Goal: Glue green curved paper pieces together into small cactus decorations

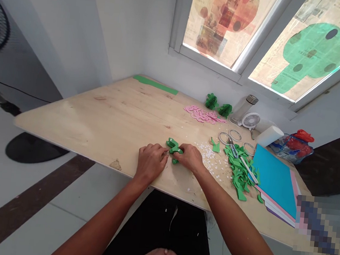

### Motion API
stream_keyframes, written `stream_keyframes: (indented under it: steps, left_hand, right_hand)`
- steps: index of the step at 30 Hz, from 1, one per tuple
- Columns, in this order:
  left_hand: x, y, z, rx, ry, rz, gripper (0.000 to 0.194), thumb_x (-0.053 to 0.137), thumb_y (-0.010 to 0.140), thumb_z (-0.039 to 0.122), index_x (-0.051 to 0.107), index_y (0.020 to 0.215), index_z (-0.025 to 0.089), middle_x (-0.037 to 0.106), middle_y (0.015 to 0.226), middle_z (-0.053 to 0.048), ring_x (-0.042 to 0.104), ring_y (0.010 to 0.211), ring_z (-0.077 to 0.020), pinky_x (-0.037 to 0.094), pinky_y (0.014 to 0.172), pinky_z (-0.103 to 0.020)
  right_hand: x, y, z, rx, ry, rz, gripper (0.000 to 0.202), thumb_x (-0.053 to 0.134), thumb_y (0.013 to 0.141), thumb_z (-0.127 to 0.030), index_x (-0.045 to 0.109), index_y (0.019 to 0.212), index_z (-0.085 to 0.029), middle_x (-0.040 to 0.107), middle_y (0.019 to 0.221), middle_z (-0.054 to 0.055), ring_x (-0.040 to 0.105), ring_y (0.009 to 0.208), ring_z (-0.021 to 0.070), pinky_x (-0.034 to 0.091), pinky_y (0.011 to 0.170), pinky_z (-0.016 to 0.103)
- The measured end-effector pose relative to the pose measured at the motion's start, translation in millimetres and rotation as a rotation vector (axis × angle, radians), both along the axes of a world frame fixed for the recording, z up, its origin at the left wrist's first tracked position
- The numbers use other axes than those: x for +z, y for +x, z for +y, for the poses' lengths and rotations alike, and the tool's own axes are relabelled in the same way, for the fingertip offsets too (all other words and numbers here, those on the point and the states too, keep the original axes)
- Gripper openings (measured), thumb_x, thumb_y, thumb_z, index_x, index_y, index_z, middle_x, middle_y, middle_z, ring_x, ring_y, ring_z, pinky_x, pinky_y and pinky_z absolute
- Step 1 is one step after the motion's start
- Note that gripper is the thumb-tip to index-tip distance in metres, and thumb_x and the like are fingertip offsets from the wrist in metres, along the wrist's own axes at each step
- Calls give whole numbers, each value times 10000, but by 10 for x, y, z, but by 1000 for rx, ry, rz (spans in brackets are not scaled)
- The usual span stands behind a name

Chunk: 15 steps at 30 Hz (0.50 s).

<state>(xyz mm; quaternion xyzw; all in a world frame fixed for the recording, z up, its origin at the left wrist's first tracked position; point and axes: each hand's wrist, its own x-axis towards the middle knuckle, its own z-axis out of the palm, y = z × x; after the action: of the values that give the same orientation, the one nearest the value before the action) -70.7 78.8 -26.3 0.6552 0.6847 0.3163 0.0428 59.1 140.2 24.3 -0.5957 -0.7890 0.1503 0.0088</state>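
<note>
Between my hands, near the table's front edge, is a small green foam or paper cutout [172, 143] with lobed, bent parts and small white squares on it. My right hand [190, 157] pinches its right side, fingertips pressed together. On the opposite side, my left hand [152, 161] has its fingers curled, with thumb and fingertips closed at the cutout's left edge. The fingers partly cover the piece. Small white paper bits [212, 157] lie scattered just right of my right hand. Beyond them is a pile of green scraps [240, 174].
Scissors [232, 146] and a white pen [249, 170] lie on the scraps. Coloured sheets [276, 178] are stacked at right. Pink cutouts [203, 114], two green assembled shapes [211, 101], a flask [244, 109], a small fan [251, 120] and a green strip [156, 85] line the back.
</note>
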Motion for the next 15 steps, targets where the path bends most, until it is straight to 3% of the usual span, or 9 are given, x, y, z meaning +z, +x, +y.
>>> stream_keyframes:
  steps: [15]
  left_hand:
    - [-2, 56, 54, 17, -19, 21, 208, 528, 819, 205, 713, 913, 205, 693, 887, -103, 592, 887, -299, 373, 786, -433]
  right_hand:
    - [-22, -28, 44, 13, -10, -37, 259, 603, 735, -311, 699, 968, -250, 736, 976, 82, 667, 921, 252, 446, 666, 290]
